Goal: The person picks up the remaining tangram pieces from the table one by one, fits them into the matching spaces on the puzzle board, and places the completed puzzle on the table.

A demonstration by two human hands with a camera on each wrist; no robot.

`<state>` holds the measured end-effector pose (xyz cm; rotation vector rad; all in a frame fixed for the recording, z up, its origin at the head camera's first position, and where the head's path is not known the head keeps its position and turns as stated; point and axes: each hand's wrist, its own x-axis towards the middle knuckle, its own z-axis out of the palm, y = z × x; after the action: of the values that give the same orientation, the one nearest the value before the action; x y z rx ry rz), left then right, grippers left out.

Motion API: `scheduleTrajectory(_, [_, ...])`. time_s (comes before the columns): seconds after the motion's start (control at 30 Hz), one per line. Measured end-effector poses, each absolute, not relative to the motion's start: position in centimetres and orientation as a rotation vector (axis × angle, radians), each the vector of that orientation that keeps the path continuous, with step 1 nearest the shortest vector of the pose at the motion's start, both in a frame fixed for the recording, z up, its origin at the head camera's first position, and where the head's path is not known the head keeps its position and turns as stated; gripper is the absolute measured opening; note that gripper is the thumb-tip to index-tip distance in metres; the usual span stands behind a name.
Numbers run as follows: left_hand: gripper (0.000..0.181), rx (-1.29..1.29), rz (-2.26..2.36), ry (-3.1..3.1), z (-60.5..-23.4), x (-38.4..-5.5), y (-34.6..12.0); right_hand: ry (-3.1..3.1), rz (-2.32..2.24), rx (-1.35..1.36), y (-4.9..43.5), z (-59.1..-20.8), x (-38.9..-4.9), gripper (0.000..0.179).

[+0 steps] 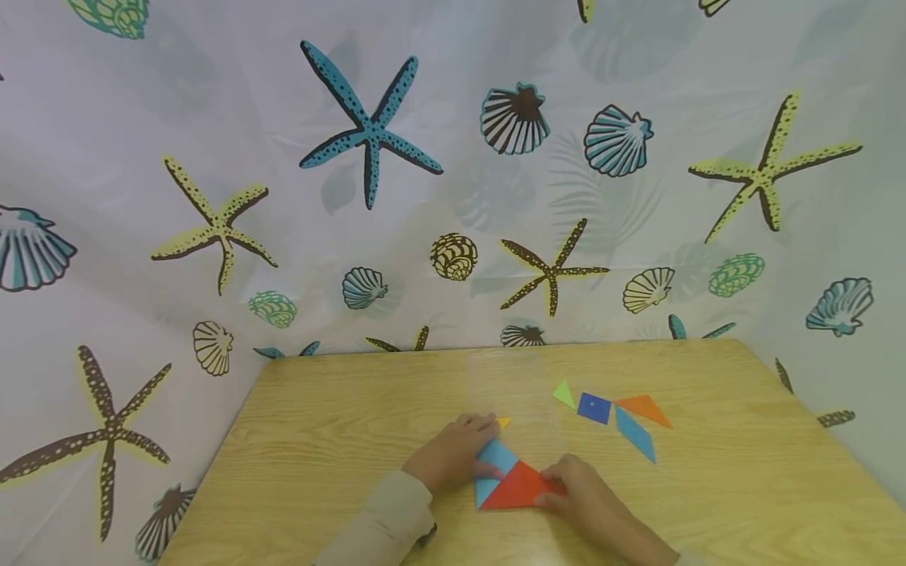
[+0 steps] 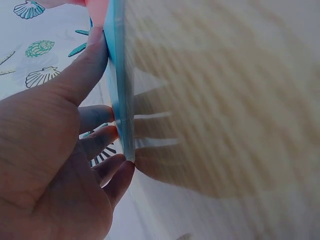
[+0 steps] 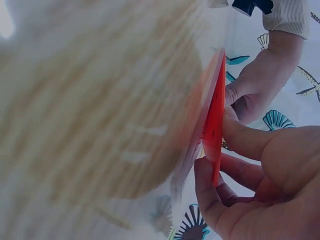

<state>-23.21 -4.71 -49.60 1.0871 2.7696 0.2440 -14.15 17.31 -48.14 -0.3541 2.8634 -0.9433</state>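
Note:
A light blue triangle [image 1: 499, 453] and a red triangle [image 1: 522, 489], flat tangram pieces, lie edge to edge near the table's front. My left hand [image 1: 456, 450] rests at the blue piece, its thumb [image 2: 90, 65] laid straight across the top and its fingertips along the far edge. With thumb and index finger, my right hand [image 1: 583, 497] pinches the right corner of the red piece. In the right wrist view the red triangle [image 3: 216, 117] appears edge-on, tipped slightly against the surface. Part of a small yellow triangle [image 1: 504, 422] shows just beyond my left fingers; the rest is hidden.
Loose pieces lie farther back on the right: a green triangle [image 1: 564, 395], a dark blue square [image 1: 594, 408], an orange triangle [image 1: 646, 408] and a blue parallelogram [image 1: 635, 434]. A clear sheet [image 1: 506, 377] stretches toward the wooden table's [image 1: 318, 424] back edge, where a patterned curtain [image 1: 453, 196] hangs.

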Motion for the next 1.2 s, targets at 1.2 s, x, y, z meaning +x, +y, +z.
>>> scheduleTrajectory(1.2, [0.081,1.089,0.236,2.744,-50.3,-23.4,-4.8,3.092,-0.532,-0.819,16.5,-49.6,-13.0,0.032])
